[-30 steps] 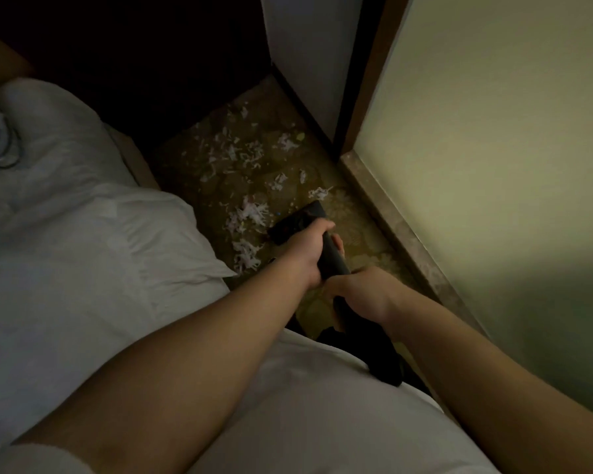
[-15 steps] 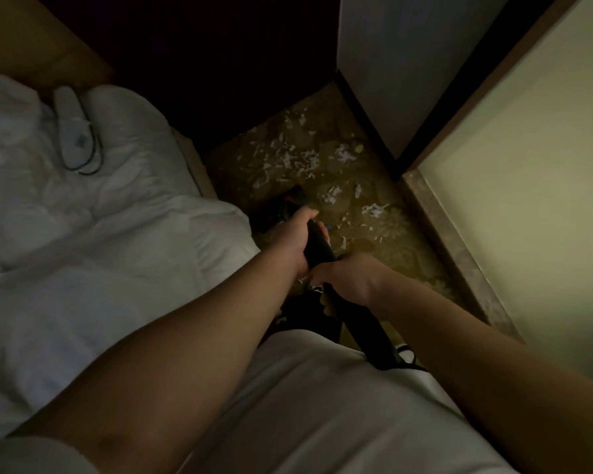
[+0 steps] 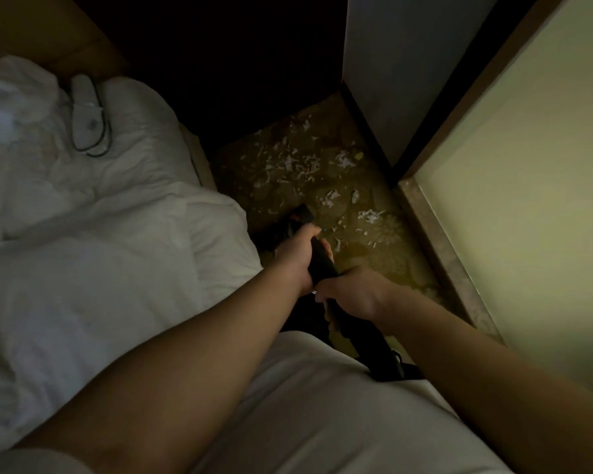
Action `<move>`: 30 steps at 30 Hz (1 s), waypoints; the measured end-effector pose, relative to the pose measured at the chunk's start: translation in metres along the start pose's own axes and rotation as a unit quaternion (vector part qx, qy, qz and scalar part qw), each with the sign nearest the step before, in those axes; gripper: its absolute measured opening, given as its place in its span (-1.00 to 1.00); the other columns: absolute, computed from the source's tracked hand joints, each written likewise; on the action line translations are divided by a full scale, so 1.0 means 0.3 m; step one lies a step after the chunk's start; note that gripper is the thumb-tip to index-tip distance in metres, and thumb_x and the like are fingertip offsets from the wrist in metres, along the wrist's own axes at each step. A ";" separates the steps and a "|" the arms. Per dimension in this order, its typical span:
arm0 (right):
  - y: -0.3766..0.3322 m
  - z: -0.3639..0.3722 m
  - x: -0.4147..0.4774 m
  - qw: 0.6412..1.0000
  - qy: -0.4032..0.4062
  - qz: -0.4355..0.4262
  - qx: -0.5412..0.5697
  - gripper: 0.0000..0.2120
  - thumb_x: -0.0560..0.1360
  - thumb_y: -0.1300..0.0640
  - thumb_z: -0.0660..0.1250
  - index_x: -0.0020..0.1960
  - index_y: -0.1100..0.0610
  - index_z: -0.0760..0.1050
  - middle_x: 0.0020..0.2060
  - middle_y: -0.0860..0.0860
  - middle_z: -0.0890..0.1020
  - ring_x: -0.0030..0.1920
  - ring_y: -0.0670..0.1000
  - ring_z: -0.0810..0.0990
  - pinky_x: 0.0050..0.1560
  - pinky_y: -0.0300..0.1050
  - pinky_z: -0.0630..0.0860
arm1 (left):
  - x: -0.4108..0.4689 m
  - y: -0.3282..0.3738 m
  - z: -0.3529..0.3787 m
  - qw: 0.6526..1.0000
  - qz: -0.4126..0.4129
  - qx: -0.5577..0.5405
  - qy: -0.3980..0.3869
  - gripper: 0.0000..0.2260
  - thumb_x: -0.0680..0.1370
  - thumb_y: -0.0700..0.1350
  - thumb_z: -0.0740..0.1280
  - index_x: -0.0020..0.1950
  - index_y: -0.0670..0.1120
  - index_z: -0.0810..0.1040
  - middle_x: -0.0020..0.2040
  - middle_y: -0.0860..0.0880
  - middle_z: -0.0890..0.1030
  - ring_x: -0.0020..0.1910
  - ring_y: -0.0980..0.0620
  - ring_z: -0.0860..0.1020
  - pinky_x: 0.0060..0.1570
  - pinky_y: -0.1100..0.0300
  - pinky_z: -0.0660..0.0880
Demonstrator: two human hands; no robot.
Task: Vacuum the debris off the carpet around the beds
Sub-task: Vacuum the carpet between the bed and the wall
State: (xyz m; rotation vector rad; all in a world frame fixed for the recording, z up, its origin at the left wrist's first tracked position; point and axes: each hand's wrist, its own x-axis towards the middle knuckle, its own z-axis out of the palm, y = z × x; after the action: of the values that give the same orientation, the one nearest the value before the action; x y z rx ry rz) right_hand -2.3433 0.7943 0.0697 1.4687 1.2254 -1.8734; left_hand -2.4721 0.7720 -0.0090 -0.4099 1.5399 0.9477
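Presently I record left hand [image 3: 297, 253] and right hand [image 3: 353, 292] both gripping the black vacuum wand [image 3: 320, 263]; white debris [image 3: 300, 165] scattered on carpet [image 3: 391, 248] beside the bed [image 3: 100, 234]

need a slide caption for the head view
Left hand and right hand grip a black vacuum wand over carpet littered with white shreds beside the bed

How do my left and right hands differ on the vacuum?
The left hand grips the vacuum farther forward, near the nozzle; the right hand grips farther back. The left hand lies toward the bed, the right hand toward the wall. Both curl round it.
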 end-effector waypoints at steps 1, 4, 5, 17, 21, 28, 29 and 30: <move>0.042 -0.007 -0.017 1.000 0.000 -0.002 -0.006 -0.81 0.55 0.18 0.38 -0.19 0.26 0.61 -0.38 0.13 0.65 -0.44 0.04 0.62 -0.37 -0.16 0.55 | -0.016 -0.044 0.012 1.000 0.003 -0.003 0.001 -0.77 0.56 -0.05 0.36 -0.21 -0.16 0.48 -0.45 -0.05 0.52 -0.50 -0.02 0.51 -0.27 0.15 0.47; 0.180 -0.030 -0.083 1.000 0.003 -0.005 -0.012 -0.85 0.54 0.19 0.39 -0.15 0.25 0.62 -0.40 0.10 0.64 -0.49 0.01 0.60 -0.45 -0.22 0.52 | -0.072 -0.188 0.057 1.000 -0.003 -0.018 0.006 -0.76 0.56 -0.04 0.36 -0.22 -0.15 0.47 -0.46 -0.04 0.51 -0.48 -0.02 0.50 -0.28 0.15 0.47; 0.229 -0.038 -0.107 1.000 0.005 -0.005 -0.014 -0.87 0.54 0.19 0.39 -0.13 0.25 0.62 -0.42 0.09 0.62 -0.52 -0.01 0.59 -0.49 -0.26 0.48 | -0.091 -0.241 0.073 1.000 -0.005 -0.021 0.011 -0.77 0.56 -0.05 0.36 -0.22 -0.15 0.48 -0.45 -0.04 0.51 -0.48 -0.02 0.50 -0.30 0.15 0.48; 0.658 -0.063 -0.260 0.999 0.021 0.036 0.000 -0.82 0.51 0.15 0.43 -0.09 0.29 0.65 -0.31 0.14 0.69 -0.36 0.08 0.67 -0.29 -0.12 0.62 | -0.220 -0.664 0.181 0.996 -0.079 -0.051 0.002 -0.84 0.55 -0.10 0.39 -0.15 -0.14 0.48 -0.38 -0.04 0.50 -0.39 0.01 0.51 -0.24 0.13 0.48; 0.708 -0.005 -0.278 0.998 0.037 0.039 0.013 -0.84 0.51 0.16 0.44 -0.13 0.27 0.66 -0.35 0.12 0.68 -0.41 0.05 0.65 -0.34 -0.15 0.62 | -0.243 -0.703 0.149 0.994 -0.095 -0.052 -0.025 -0.82 0.58 -0.12 0.35 -0.15 -0.14 0.44 -0.35 -0.04 0.46 -0.39 0.03 0.47 -0.29 0.13 0.48; 0.646 0.155 -0.240 0.998 0.059 0.030 -0.017 -0.80 0.49 0.08 0.46 -0.09 0.25 0.68 -0.32 0.10 0.73 -0.34 0.04 0.71 -0.18 -0.09 0.69 | -0.215 -0.651 -0.024 0.993 -0.077 -0.068 -0.060 -0.85 0.56 -0.13 0.38 -0.12 -0.13 0.44 -0.34 -0.03 0.49 -0.41 0.05 0.50 -0.31 0.14 0.51; 0.622 0.173 -0.229 0.997 0.065 0.024 -0.023 -0.80 0.49 0.07 0.46 -0.11 0.22 0.67 -0.35 0.07 0.73 -0.37 0.01 0.70 -0.27 -0.16 0.66 | -0.202 -0.629 -0.048 0.994 -0.072 -0.065 -0.059 -0.84 0.55 -0.12 0.39 -0.12 -0.12 0.44 -0.35 -0.03 0.50 -0.43 0.05 0.51 -0.34 0.16 0.52; 0.596 0.189 -0.219 0.997 0.071 0.019 -0.030 -0.81 0.50 0.05 0.46 -0.11 0.20 0.66 -0.39 0.04 0.71 -0.42 -0.04 0.67 -0.39 -0.24 0.59 | -0.190 -0.604 -0.072 0.994 -0.065 -0.065 -0.057 -0.84 0.55 -0.12 0.39 -0.13 -0.12 0.44 -0.38 -0.03 0.50 -0.45 0.05 0.52 -0.36 0.17 0.52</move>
State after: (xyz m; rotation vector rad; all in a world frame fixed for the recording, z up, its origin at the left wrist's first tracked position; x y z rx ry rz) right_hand -2.2107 0.6465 0.0682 1.6043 1.2978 -1.7179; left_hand -2.3423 0.6317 -0.0165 -0.5330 1.3375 0.9563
